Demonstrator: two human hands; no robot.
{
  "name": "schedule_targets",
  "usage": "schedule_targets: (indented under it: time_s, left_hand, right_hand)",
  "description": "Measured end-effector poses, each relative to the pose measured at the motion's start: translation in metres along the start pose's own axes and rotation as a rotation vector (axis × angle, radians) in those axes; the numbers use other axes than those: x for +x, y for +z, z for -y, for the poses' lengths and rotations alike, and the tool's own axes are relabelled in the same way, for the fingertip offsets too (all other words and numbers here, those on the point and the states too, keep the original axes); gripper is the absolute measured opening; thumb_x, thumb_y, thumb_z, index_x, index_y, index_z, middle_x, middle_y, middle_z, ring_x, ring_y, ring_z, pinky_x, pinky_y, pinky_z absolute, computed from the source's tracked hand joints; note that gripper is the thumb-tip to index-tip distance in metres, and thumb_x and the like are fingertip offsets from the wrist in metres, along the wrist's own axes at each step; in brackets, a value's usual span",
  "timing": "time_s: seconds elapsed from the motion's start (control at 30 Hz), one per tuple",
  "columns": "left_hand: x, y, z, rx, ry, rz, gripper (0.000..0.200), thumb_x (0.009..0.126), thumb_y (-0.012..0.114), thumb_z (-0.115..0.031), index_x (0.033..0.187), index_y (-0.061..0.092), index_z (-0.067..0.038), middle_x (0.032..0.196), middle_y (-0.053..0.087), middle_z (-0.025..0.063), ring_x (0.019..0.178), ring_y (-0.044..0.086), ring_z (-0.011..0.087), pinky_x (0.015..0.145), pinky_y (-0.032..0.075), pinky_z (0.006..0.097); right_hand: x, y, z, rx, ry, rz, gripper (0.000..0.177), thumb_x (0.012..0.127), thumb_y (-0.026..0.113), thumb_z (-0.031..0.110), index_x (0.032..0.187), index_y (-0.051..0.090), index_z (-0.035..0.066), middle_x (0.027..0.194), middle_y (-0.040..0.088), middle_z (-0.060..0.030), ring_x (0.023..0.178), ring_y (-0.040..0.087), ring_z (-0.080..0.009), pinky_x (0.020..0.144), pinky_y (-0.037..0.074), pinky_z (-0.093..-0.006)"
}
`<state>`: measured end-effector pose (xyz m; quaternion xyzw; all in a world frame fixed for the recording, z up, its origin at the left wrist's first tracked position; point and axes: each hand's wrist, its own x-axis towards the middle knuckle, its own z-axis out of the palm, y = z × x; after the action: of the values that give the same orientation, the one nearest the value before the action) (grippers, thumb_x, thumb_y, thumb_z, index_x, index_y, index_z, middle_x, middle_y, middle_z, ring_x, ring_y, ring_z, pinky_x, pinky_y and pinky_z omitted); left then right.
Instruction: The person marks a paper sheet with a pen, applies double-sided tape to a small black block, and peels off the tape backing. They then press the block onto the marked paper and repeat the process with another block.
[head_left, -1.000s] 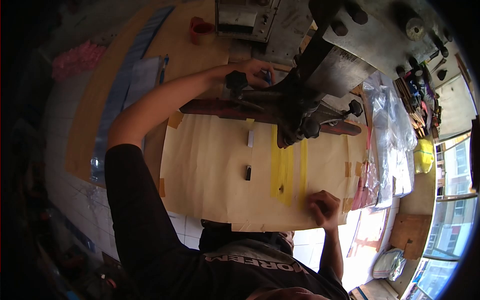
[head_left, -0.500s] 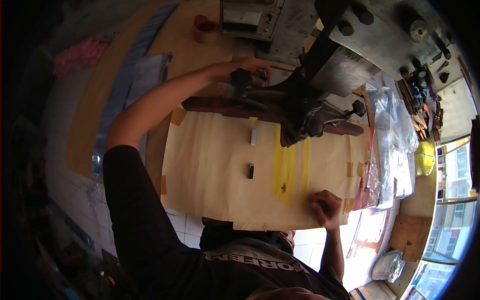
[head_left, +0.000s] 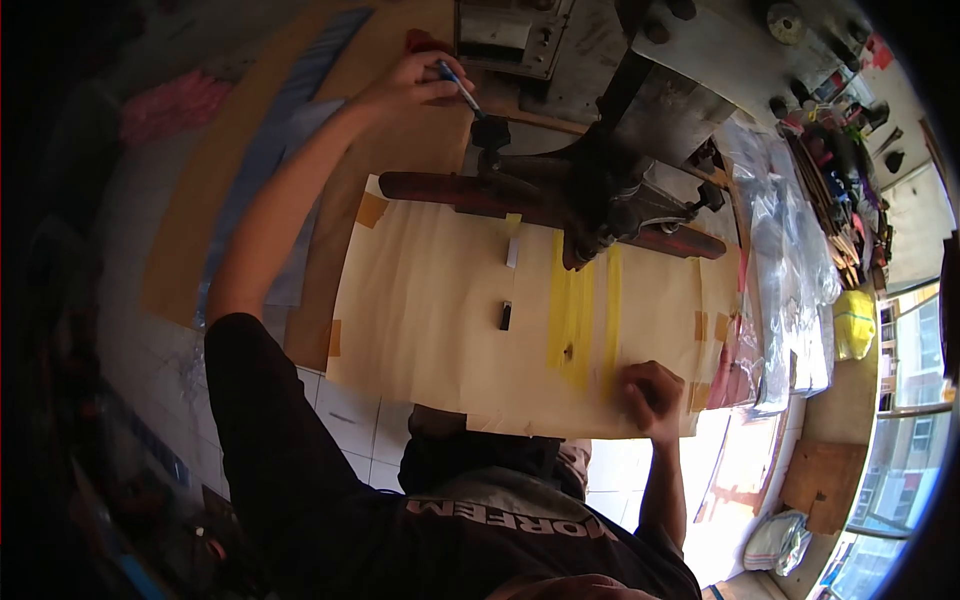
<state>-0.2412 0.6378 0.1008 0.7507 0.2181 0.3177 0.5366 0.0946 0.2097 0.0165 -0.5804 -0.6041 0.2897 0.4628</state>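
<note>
My left hand (head_left: 425,82) grips a thin blue pen-like tool (head_left: 460,86), its tip close to the black knob (head_left: 490,132) of the machine. Loosely curled, my right hand (head_left: 654,398) rests at the lower right of the paper-covered board (head_left: 430,330); whatever its fingers hold, if anything, is hidden. A small black block (head_left: 506,316) and a small pale block (head_left: 512,252) lie on the paper, left of the yellow tape strips (head_left: 572,310). Across the board's far edge runs a dark red bar (head_left: 440,188) beneath the machine's black clamp (head_left: 600,190).
The metal machine head (head_left: 720,50) overhangs the far right. Behind my left hand sits a red tape roll (head_left: 425,42), near a control box (head_left: 510,35). Clear plastic sheets (head_left: 790,270) lie along the right. Blue sheets (head_left: 265,190) lie under my left arm.
My left hand has drawn back from behind the black knob toward the upper left, bringing the blue tool into plain view. My right hand stays curled at the board's edge. The view has shifted slightly.
</note>
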Motion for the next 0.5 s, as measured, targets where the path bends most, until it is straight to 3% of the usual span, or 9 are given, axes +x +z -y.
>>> schedule_targets:
  time_s: [0.2, 0.27, 0.5]
  left_hand:
    - [-0.126, -0.055, -0.069, 0.228, -0.091, -0.542, 0.031, 0.094, 0.064, -0.016, 0.12, 0.054, -0.001, 0.118, 0.065, 0.0139, 0.108, 0.064, 0.0206, 0.099, 0.051, 0.0319]
    - [-0.175, -0.059, -0.083, 0.231, -0.074, -0.719, 0.035, 0.094, 0.064, -0.014, 0.122, 0.053, 0.005, 0.118, 0.065, 0.0181, 0.109, 0.064, 0.0218, 0.098, 0.051, 0.0316]
    - [-0.322, 0.015, -0.121, 0.216, 0.05, -0.98, 0.031, 0.094, 0.065, -0.012, 0.12, 0.054, 0.002, 0.117, 0.065, 0.0187, 0.106, 0.064, 0.0209, 0.096, 0.052, 0.0325]
  right_hand:
    - [-0.006, 0.0, -0.008, -0.002, 0.0, -0.011, 0.013, 0.081, 0.068, 0.004, 0.092, 0.068, -0.003, 0.077, 0.067, -0.0076, 0.066, 0.062, -0.0119, 0.061, 0.047, -0.0238]
    - [-0.007, -0.002, -0.007, -0.017, -0.018, -0.006, 0.014, 0.082, 0.069, 0.006, 0.093, 0.068, -0.003, 0.077, 0.067, -0.0071, 0.066, 0.061, -0.0114, 0.061, 0.047, -0.0235]
    - [-0.009, 0.003, -0.014, 0.051, -0.008, -0.026, 0.013, 0.084, 0.067, 0.003, 0.094, 0.068, -0.005, 0.078, 0.067, -0.008, 0.07, 0.064, -0.0123, 0.064, 0.05, -0.0248]
